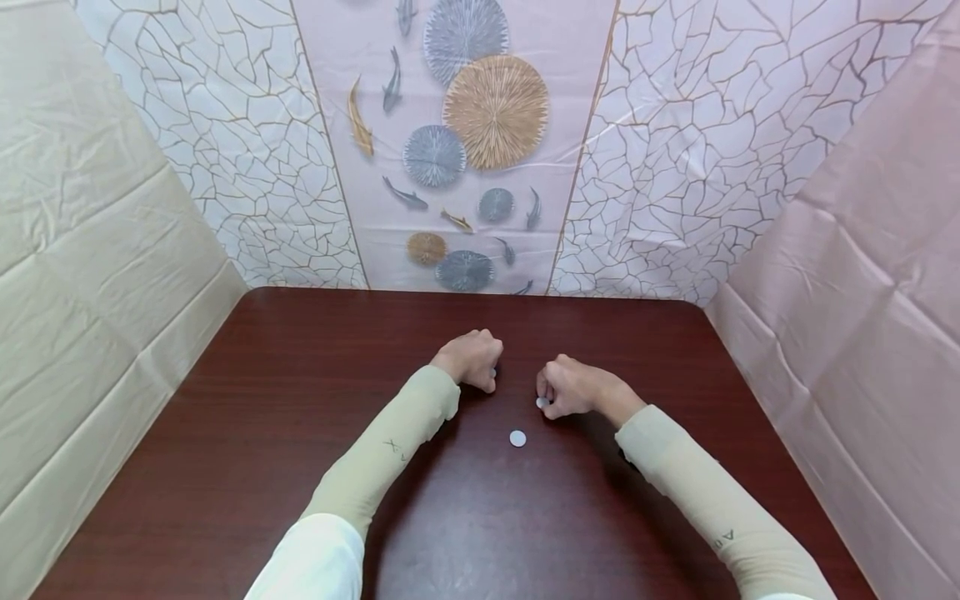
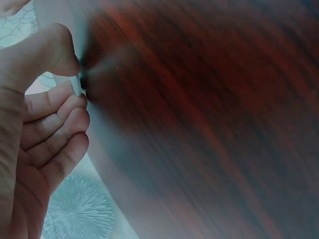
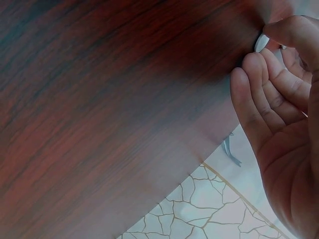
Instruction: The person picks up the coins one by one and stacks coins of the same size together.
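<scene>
My left hand (image 1: 474, 358) pinches a small white disc (image 2: 76, 85) between thumb and fingers, its edge showing in the left wrist view. To its right, my right hand (image 1: 573, 387) holds a second round white disc (image 1: 542, 402) by thumb and fingertips; the right wrist view shows that disc (image 3: 261, 42) tilted at the tabletop. A third white disc (image 1: 517, 438) lies flat on the dark table, nearer to me than both hands and between them. Both hands are low over the wood.
The dark red-brown wooden table (image 1: 225, 467) runs back to a patterned cloth wall (image 1: 262, 150) with fish and round motifs. Pale cloth side walls (image 1: 67, 275) stand along the left and right edges. Light sleeves cover both forearms.
</scene>
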`<state>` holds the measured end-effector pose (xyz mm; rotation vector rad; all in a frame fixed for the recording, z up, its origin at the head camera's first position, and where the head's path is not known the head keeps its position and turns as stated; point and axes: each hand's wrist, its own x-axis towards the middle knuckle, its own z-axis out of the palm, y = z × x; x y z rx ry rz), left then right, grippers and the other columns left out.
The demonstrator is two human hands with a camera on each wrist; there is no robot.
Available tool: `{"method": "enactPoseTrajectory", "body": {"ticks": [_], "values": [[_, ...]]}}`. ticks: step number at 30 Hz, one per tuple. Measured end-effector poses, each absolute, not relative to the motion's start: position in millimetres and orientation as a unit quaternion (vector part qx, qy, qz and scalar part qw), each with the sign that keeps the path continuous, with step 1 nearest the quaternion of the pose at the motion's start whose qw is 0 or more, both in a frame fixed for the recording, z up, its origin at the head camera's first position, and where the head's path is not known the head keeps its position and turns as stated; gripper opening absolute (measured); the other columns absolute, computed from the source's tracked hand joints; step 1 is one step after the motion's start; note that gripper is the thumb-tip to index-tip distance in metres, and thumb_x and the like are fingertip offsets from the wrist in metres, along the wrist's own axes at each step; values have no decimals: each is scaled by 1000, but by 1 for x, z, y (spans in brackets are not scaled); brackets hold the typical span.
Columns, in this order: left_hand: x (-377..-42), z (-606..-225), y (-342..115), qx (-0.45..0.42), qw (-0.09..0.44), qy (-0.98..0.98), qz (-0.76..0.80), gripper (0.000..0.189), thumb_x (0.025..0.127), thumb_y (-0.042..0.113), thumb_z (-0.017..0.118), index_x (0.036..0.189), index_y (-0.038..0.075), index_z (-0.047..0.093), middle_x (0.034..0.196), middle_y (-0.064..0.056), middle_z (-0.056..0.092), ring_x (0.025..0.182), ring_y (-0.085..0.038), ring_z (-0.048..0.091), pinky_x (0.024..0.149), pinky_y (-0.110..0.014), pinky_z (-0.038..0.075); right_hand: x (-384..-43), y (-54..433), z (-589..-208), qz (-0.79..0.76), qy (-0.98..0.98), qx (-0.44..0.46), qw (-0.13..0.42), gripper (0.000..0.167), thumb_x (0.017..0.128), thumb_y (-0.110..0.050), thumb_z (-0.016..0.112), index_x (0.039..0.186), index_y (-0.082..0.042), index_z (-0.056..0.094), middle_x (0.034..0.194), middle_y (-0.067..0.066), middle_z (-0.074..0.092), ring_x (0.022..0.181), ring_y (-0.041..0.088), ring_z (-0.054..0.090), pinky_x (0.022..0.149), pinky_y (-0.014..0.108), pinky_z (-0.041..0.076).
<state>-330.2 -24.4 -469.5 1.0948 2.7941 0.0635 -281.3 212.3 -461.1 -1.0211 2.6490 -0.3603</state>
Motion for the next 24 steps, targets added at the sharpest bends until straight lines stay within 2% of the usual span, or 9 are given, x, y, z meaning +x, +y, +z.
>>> {"method": "enactPoseTrajectory", "body": {"ticks": [5,11,15,24], "values": [[-331,-470,-27,365,75,927,49,20,79,19,73,66,17,58,61,3,56,58,-13,53,59,-27,44,-282,212,-462,-131,916,-350,144,9,79,-15,82,84,-13,74,79,-6,71,72,2,63,67,22,55],[-330,-468,-29,360,83,926,82,9,82,22,74,78,18,66,75,5,65,68,-13,60,66,-27,50,-282,213,-461,-141,916,-345,148,9,79,-13,82,84,-13,74,79,-5,70,71,3,62,67,23,54],[-326,-466,-29,361,83,924,97,11,83,25,75,87,17,68,82,4,68,71,-13,63,67,-27,52,-282,213,-462,-141,914,-352,143,10,79,-13,82,86,-12,74,80,-4,71,73,2,63,67,22,55],[-314,-467,-26,366,67,919,132,14,79,25,77,86,18,66,80,5,66,68,-12,61,65,-24,50,-282,214,-463,-131,917,-348,143,11,79,-14,82,87,-12,74,80,-6,72,73,2,64,67,22,55]]}}
